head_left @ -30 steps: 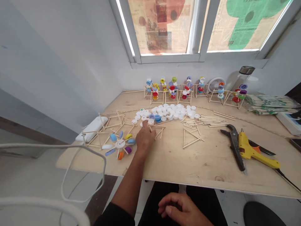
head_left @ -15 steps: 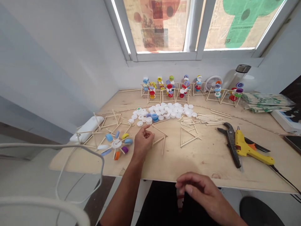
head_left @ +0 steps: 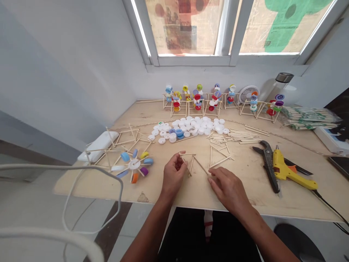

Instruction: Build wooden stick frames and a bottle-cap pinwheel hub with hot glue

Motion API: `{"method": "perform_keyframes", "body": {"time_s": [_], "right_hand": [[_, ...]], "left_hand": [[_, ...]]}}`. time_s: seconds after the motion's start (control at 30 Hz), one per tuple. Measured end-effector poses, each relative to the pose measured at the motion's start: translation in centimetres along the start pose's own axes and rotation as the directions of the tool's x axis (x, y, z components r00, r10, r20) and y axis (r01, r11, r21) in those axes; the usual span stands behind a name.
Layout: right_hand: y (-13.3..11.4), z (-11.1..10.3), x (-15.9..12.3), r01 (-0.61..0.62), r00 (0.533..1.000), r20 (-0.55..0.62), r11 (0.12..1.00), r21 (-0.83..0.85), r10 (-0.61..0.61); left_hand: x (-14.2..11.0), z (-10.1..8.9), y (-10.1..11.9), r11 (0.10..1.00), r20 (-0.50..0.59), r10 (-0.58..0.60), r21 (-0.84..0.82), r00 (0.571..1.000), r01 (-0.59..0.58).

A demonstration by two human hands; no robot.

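Between my hands is a small frame of joined wooden sticks (head_left: 192,164). My left hand (head_left: 175,171) is closed on its left side, thumb and fingers pinching a stick. My right hand (head_left: 227,185) has its thumb and fingertips at the lower end of the frame's right-hand stick, seemingly pinching it. Just beyond my right hand lies another stick frame (head_left: 220,162), flat on the table. A wheel of sticks with coloured bottle caps (head_left: 134,164) lies to the left of my left hand.
White bottle caps (head_left: 200,125) are heaped mid-table, beside loose sticks (head_left: 242,135). To the right lie black-handled pliers (head_left: 268,165) and a yellow glue gun (head_left: 291,173) with its cord. Several finished cap wheels on stands (head_left: 197,103) line the back. A pale cable (head_left: 120,182) loops at left.
My right hand has come up from the table's front edge to the stick frame. My left hand has shifted right and slightly nearer, and the frame has turned and moved with it.
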State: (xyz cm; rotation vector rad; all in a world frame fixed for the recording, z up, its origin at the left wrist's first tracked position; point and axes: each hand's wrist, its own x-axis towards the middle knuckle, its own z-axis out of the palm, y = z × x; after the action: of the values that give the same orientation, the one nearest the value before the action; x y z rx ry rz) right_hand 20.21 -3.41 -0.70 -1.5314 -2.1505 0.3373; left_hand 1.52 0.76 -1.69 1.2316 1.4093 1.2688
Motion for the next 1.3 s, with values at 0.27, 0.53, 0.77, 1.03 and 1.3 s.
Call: {"method": "perform_keyframes", "body": {"time_s": [0.27, 0.53, 0.77, 1.03, 1.3], "right_hand": [[-0.1, 1.5, 1.3, 0.039, 0.999, -0.012, 0.976, -0.213, -0.042], [0.2, 1.4, 1.5, 0.036, 0.999, 0.000, 0.977, -0.209, -0.037], [0.5, 1.6, 1.7, 0.043, 0.999, -0.015, 0.961, -0.272, -0.049], [0.3, 1.3, 2.0, 0.033, 0.998, -0.042, 0.947, -0.320, -0.049], [1.0, 0.1, 3.2, 0.040, 0.996, -0.053, 0.921, -0.386, -0.066]], "left_hand": [[-0.9, 0.6, 0.8, 0.981, 0.035, 0.082, 0.174, 0.996, -0.087], [-0.8, 0.6, 0.7, 0.940, 0.076, 0.121, 0.313, 0.990, -0.139], [-0.9, 0.4, 0.4, 0.920, 0.090, 0.134, 0.358, 0.987, -0.158], [-1.1, 0.5, 0.5, 0.905, 0.092, 0.151, 0.388, 0.984, -0.175], [-0.8, 0.6, 0.4, 0.916, 0.078, 0.189, 0.346, 0.979, -0.204]]}}
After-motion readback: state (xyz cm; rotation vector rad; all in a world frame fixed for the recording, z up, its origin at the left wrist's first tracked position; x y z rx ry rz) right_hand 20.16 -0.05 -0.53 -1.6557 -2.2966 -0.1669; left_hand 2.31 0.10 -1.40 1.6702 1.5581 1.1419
